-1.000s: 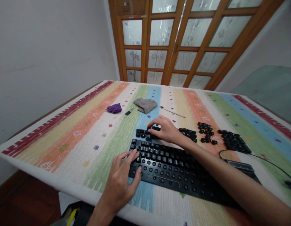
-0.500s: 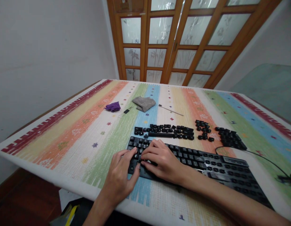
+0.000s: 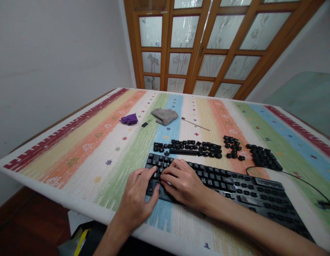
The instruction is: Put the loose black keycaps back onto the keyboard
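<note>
A black keyboard (image 3: 220, 179) lies at an angle on the striped tablecloth. Keycaps cover its left and upper part, while the right part shows bare key sockets. My left hand (image 3: 135, 195) grips the keyboard's left end, with the index finger and thumb resting on it a little apart. My right hand (image 3: 183, 183) reaches across the keyboard beside it, fingers bent and drawn together over the lower left keys. Whatever is under its fingertips is hidden. Behind the keyboard are loose keycaps (image 3: 211, 149) in rows, among them a long space bar (image 3: 183, 152).
More keycaps form a small group (image 3: 231, 143) and a denser block (image 3: 265, 158) at the right. A cable (image 3: 300, 177) runs right. Farther back lie a grey cloth (image 3: 165, 116), a purple cloth (image 3: 129, 119), a keycap puller (image 3: 145, 124) and a thin brush (image 3: 195, 124).
The view has shifted slightly. Both hands stay at the keyboard's left end in nearly the same pose, and the loose keycaps have not visibly moved on the table.
</note>
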Action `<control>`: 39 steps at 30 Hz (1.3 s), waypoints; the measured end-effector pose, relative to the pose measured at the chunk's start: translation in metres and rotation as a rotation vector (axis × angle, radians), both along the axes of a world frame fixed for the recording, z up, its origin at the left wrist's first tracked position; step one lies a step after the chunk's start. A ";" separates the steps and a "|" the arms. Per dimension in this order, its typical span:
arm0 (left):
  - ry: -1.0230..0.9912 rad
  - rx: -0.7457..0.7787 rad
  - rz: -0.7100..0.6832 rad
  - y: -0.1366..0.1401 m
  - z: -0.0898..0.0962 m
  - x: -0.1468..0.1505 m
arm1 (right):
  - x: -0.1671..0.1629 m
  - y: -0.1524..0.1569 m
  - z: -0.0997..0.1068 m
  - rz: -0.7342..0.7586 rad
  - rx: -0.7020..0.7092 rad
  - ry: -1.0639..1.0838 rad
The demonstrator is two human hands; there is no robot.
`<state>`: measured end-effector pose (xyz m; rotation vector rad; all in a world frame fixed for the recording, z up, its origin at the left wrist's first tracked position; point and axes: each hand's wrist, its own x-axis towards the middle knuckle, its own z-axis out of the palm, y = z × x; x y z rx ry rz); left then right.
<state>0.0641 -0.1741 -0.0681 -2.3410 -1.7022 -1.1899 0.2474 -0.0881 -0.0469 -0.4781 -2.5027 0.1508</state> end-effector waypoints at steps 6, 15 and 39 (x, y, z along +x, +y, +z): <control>-0.006 -0.006 -0.006 0.000 0.001 0.000 | -0.002 -0.005 0.003 -0.037 0.015 -0.061; -0.010 -0.002 -0.016 0.002 0.001 0.001 | -0.002 -0.002 0.004 -0.020 -0.130 -0.036; 0.080 0.034 -0.086 0.001 0.001 0.002 | 0.024 0.123 0.017 -0.320 -0.261 -0.093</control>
